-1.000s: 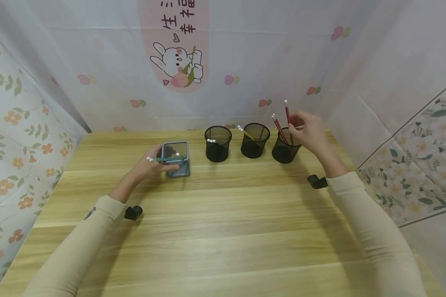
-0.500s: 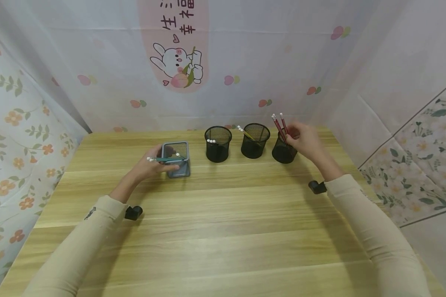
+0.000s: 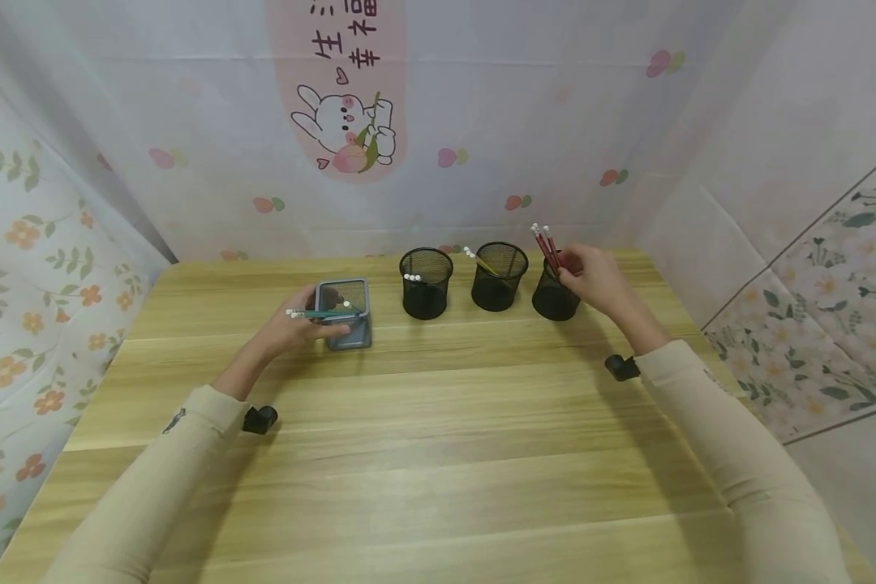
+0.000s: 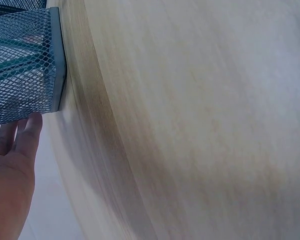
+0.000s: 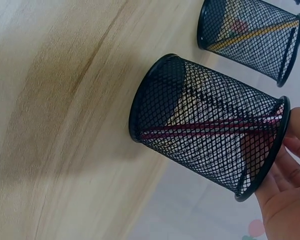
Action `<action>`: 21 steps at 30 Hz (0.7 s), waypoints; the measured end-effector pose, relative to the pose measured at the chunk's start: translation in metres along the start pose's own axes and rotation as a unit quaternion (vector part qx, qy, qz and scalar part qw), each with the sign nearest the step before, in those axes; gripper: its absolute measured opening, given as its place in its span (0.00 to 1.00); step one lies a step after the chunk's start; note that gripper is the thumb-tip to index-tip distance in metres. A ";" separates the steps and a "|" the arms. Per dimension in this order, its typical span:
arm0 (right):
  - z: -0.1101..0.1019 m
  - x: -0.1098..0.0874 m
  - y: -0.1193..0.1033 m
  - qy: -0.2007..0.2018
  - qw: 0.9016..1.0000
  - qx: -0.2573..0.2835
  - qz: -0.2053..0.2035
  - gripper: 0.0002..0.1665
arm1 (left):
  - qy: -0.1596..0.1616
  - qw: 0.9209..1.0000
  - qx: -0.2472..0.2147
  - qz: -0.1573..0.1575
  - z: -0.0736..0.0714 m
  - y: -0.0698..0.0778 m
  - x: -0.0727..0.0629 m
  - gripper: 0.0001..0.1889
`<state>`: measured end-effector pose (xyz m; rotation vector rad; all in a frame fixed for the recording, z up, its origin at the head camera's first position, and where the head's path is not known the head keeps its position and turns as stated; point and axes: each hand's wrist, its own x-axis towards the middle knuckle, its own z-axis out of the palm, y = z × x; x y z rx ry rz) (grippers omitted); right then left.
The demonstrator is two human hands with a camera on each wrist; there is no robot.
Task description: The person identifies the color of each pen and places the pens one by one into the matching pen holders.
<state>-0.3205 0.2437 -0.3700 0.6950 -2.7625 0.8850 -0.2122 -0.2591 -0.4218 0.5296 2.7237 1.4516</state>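
My left hand holds a grey-blue square mesh pencil holder, thumb in front and fingers at its far side. Green pencils with white erasers lean in it, and the left wrist view shows them through the mesh. At the far right my right hand is at the rim of a round black mesh pencil cup, its fingertips pinching a red pencil there. Beside it, other red pencils lean left in the same cup; their lower ends show through the mesh.
Two more round black mesh cups stand between my hands: the left cup has white-tipped pencils, the middle cup has yellow ones. A printed cloth hangs behind the wooden table.
My right hand has lowered the red pencil into the right black cup, bringing it left beside the other red pencils. My left hand has stayed on the square holder.
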 end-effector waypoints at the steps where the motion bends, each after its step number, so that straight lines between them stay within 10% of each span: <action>1: 0.000 0.000 0.000 0.000 1.000 -0.001 0.001 0.05 | -0.001 1.000 0.000 0.000 0.000 0.000 0.000 0.31; 21: -0.010 -0.003 -0.013 0.015 1.000 -0.010 -0.025 0.06 | -0.030 0.997 0.078 0.004 -0.008 -0.002 -0.010 0.39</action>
